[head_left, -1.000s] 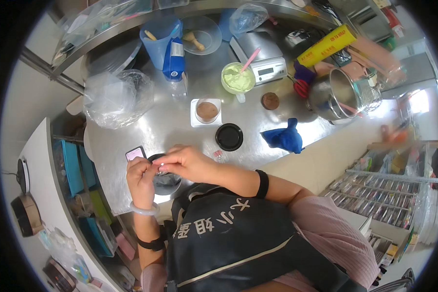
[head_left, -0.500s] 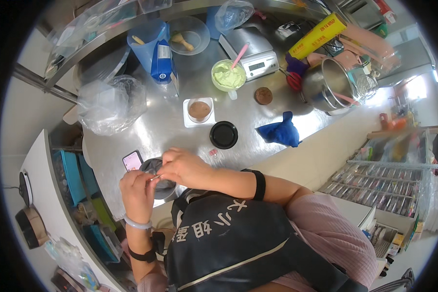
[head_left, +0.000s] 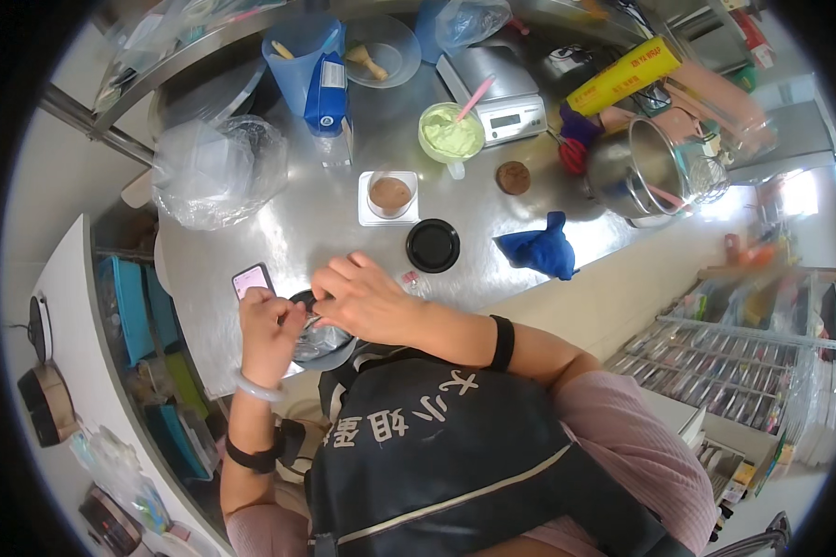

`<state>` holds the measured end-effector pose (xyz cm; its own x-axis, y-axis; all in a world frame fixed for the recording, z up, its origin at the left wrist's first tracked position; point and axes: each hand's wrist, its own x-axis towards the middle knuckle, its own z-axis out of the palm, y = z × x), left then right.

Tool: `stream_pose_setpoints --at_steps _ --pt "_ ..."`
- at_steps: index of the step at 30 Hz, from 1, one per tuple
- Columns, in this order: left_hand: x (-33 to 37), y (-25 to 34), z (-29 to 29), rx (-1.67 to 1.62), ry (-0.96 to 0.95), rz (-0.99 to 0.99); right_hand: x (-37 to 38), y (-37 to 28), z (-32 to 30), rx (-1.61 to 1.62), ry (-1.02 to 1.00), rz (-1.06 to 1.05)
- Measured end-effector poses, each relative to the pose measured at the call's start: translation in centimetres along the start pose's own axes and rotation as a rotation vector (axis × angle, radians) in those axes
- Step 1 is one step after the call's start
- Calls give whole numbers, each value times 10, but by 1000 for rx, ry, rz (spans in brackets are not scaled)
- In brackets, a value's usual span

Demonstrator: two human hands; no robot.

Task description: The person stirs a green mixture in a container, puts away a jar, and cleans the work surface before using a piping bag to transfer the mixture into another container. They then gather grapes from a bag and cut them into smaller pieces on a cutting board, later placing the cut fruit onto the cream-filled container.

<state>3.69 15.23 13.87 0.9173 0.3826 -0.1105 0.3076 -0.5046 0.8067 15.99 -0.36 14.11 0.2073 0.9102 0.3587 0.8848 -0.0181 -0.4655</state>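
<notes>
At the table's near left edge, my left hand [head_left: 268,336] is above the rim of a grey round container, its fingertips drawn together. What they hold, if anything, is too small to make out. My right hand [head_left: 364,302] reaches over the same container with bent fingers pinched downward, and their tips are partly hidden. Shiny crumpled plastic [head_left: 321,342] shows inside the container, below both hands. A phone with a lit screen [head_left: 252,280] lies just beyond my left hand. To the right of my right hand are a small pink-and-white scrap [head_left: 411,278] and a black round dish [head_left: 433,245].
A brown round cake [head_left: 389,195] with a clear collar sits on a white square board [head_left: 372,219]. Behind it are a jug of pale green cream [head_left: 451,136] and a scale [head_left: 514,121]. A brown disc [head_left: 513,177], blue cloth [head_left: 539,249] and steel mixing bowl [head_left: 622,172] are rightward.
My hands have moved apart from where their fingertips met over the container. Shiny plastic now shows inside it. The whole view has shifted slightly.
</notes>
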Motion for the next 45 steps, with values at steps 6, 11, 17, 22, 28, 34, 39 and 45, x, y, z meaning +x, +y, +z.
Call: stream_pose_setpoints --at_steps 6,11,17,22,28,34,39,45 --pt "-19 33 7 494 228 459 -7 9 11 42 45 -4" --pt "-14 21 11 393 222 454 -11 22 -2 344 150 160" --pt "-14 19 13 298 214 438 -93 88 20 32 -268 378" --pt "-12 19 11 320 226 462 -121 109 45 -116 -327 358" --pt "-16 14 13 268 217 453 -53 53 -6 446 147 454" --pt "-12 13 19 142 188 569 1 9 -6 632 127 401" --pt "-16 14 25 188 276 507 3 2 -13 591 -16 401" --pt "-15 11 26 150 313 500 3 -2 -9 360 -5 280"
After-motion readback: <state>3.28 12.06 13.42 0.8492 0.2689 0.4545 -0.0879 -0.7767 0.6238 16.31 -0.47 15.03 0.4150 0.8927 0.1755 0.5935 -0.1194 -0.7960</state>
